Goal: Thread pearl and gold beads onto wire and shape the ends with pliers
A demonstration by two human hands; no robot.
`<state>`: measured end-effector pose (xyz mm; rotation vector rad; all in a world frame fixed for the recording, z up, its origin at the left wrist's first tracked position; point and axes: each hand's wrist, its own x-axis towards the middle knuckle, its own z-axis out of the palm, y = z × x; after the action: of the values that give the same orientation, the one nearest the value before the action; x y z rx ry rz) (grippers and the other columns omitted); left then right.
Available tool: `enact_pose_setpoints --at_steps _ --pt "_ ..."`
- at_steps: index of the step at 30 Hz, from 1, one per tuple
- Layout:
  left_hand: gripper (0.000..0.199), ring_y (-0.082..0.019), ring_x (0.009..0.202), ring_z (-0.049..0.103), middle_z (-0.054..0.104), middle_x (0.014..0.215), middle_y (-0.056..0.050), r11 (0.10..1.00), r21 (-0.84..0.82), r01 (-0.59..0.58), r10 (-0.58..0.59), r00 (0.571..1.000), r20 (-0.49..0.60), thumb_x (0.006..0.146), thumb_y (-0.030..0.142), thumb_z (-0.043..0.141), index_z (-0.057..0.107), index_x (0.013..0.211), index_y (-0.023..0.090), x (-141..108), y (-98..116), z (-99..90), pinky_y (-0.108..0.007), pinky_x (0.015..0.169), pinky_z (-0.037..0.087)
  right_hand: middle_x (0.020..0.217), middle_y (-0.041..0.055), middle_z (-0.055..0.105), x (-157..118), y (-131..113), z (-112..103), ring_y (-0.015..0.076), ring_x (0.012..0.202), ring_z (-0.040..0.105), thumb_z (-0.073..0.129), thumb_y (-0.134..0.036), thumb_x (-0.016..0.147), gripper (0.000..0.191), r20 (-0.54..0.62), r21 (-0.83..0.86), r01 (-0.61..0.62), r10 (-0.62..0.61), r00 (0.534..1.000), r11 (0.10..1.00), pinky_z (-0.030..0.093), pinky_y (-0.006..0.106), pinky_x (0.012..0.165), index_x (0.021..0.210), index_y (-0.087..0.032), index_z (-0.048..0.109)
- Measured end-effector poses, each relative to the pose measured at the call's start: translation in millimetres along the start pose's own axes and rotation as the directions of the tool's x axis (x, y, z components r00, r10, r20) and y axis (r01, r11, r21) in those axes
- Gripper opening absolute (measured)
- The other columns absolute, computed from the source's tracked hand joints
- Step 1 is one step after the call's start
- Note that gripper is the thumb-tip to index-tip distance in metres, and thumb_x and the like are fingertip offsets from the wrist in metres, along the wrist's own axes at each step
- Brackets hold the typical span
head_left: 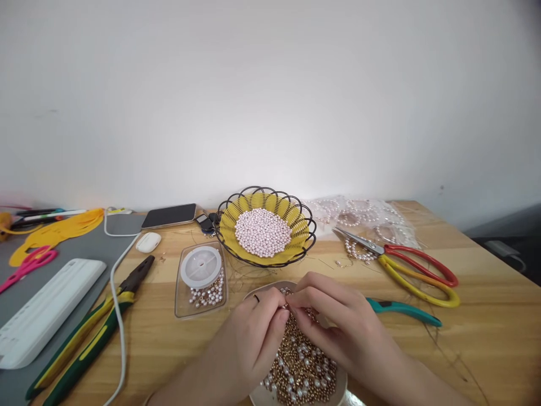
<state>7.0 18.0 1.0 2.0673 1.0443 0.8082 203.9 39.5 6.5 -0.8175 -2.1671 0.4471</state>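
Observation:
Both hands meet over a pale dish (pixel 341 383) heaped with small gold beads (pixel 291 344) and pearl beads (pixel 301 383). My left hand (pixel 257 324) is closed, thumb and forefinger pinched together, with a dark ring on one finger. Close against it, my right hand (pixel 338 316) is also closed in a pinch. What lies between the fingertips is too small and covered to make out. Behind the hands stands a yellow woven basket (pixel 226 225) with a black wire rim, holding many pinkish pearl beads (pixel 262 232).
Left of the dish are a clear box (pixel 180 301) with a white spool (pixel 200 267), green-and-yellow pliers (pixel 93 327), a white cable (pixel 122 338), a keyboard (pixel 51 310) and a phone (pixel 169 216). To the right lie scissors (pixel 418 270), a teal-handled tool (pixel 406 311) and bagged pearl strands (pixel 363 214).

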Motion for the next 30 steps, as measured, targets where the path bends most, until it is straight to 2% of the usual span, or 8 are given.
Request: enact_pose_setpoints --at_steps 4,8,18,21,26,30 --pt "0.022 -0.018 0.069 0.055 0.057 0.078 -0.001 0.998 0.061 -0.025 0.025 1.0 0.014 0.107 0.021 0.03 0.047 0.092 0.023 1.1 0.2 -1.5 -0.031 0.063 0.04 0.072 0.0008 0.056 3.4 -1.8 0.3 0.0135 0.06 0.054 0.05 -0.006 0.093 0.022 -0.011 0.009 -0.025 0.026 1.0 1.0 0.044 0.024 0.052 0.078 -0.02 0.056" --pt "0.024 -0.019 0.071 0.056 0.058 0.079 -0.002 0.988 0.132 -0.078 0.08 0.997 -0.011 0.107 0.018 0.029 0.047 0.091 0.022 1.2 0.2 -3.1 -0.031 0.065 0.043 0.072 -0.0001 0.056 5.2 -2.6 0.0 0.0134 0.061 0.055 0.05 -0.008 0.094 0.021 -0.002 0.023 -0.038 0.038 0.999 0.999 0.044 0.023 0.052 0.08 -0.022 0.055" --pt "0.021 -0.02 0.077 0.059 0.061 0.084 -0.004 0.973 0.192 -0.127 0.123 0.992 0.031 0.105 0.016 0.033 0.049 0.092 0.021 2.1 -2.3 -2.3 -0.031 0.069 0.046 0.068 -0.0032 0.049 3.3 -4.1 2.2 0.012 0.057 0.05 0.047 -0.006 0.089 0.023 -0.014 -0.022 -0.053 0.052 0.999 0.998 0.039 0.022 0.05 0.074 -0.023 0.046" --pt "0.021 -0.021 0.078 0.06 0.062 0.085 -0.005 0.973 0.203 -0.111 0.109 0.994 0.022 0.105 0.016 0.033 0.05 0.093 0.02 3.3 -2.4 -2.9 -0.032 0.069 0.046 0.069 -0.0027 0.053 3.4 -3.7 1.3 0.0118 0.057 0.053 0.049 -0.007 0.092 0.021 -0.003 -0.019 -0.071 0.071 0.997 0.997 0.042 0.022 0.05 0.077 -0.022 0.051" --pt "0.024 -0.022 0.08 0.062 0.064 0.085 -0.007 0.97 0.226 -0.091 0.093 0.996 0.002 0.105 0.015 0.031 0.052 0.094 0.019 1.5 -3.2 -1.9 -0.033 0.069 0.049 0.078 0.0009 0.06 1.3 1.4 -1.4 0.0126 0.061 0.058 0.051 -0.011 0.099 0.016 0.017 -0.037 -0.03 0.03 0.999 0.999 0.046 0.023 0.053 0.096 -0.019 0.064" --pt "0.024 -0.023 0.081 0.064 0.065 0.086 -0.008 0.963 0.253 -0.091 0.097 0.995 -0.012 0.105 0.014 0.031 0.053 0.096 0.019 1.0 -3.0 -0.1 -0.034 0.069 0.051 0.072 -0.0002 0.053 2.2 1.3 -1.2 0.0123 0.057 0.052 0.05 -0.009 0.097 0.02 0.005 -0.088 0.019 -0.018 1.0 0.996 0.04 0.023 0.049 0.085 -0.018 0.063"
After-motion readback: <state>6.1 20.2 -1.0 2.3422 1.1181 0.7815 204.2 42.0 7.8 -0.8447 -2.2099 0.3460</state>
